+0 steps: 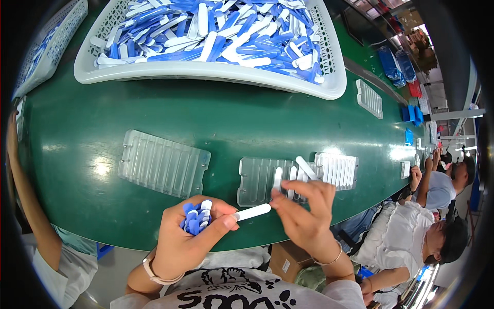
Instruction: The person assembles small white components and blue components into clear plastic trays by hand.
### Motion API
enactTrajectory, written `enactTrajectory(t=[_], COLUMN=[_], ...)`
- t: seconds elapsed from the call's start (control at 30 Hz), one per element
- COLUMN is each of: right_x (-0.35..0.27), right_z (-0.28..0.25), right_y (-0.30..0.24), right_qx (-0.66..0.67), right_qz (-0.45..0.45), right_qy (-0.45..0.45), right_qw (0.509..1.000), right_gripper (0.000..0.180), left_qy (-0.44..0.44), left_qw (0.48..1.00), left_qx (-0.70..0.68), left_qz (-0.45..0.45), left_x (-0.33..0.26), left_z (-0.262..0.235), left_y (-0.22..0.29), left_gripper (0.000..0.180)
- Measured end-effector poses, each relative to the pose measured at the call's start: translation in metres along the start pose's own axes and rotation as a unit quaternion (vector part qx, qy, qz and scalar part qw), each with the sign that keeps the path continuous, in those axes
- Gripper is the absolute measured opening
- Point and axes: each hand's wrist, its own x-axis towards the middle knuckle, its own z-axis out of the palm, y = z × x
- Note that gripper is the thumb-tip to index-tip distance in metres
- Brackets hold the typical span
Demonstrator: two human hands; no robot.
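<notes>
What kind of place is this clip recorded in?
Most likely a factory assembly line. A long green conveyor belt carries clear slotted trays, a white basket holds heaps of blue and white plastic sticks, and other workers sit along the same belt.

At lower centre, the left hand [185, 237] grips a bundle of blue-and-white sticks [196, 216]; the right hand [306, 211] pinches one white stick [252, 211] beside a clear tray [260, 180].
</notes>
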Motion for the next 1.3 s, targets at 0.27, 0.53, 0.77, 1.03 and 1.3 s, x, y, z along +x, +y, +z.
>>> enactTrajectory(t=[0.27, 0.53, 0.77, 1.03, 1.3], right_x=[-0.001, -0.005, 0.008, 0.048, 0.049], right_z=[-0.003, -0.011, -0.028, -0.031, -0.034], right_y=[-0.007, -0.003, 0.023, 0.039, 0.042], right_qx=[-0.068, -0.080, -0.014, 0.046, 0.225], right_qz=[0.021, 0.018, 0.170, 0.120, 0.265], right_qy=[-0.048, -0.082, 0.004, -0.144, -0.124], right_qw=[0.996, 0.993, 0.985, 0.981, 0.929], right_gripper=[0.026, 0.031, 0.031, 0.018, 0.011], left_qy=[0.000, 0.015, -0.001, -0.005, -0.001], left_qw=[0.999, 0.998, 0.999, 0.999, 0.999], left_qx=[0.020, 0.027, 0.020, 0.025, 0.020], left_qz=[0.035, 0.053, 0.049, 0.045, 0.033], left_x=[-0.001, -0.006, -0.008, -0.009, -0.005], left_z=[0.002, -0.002, 0.000, -0.003, -0.006], left_y=[-0.005, -0.003, -0.006, -0.005, -0.004], left_gripper=[0.011, 0.011, 0.011, 0.011, 0.011])
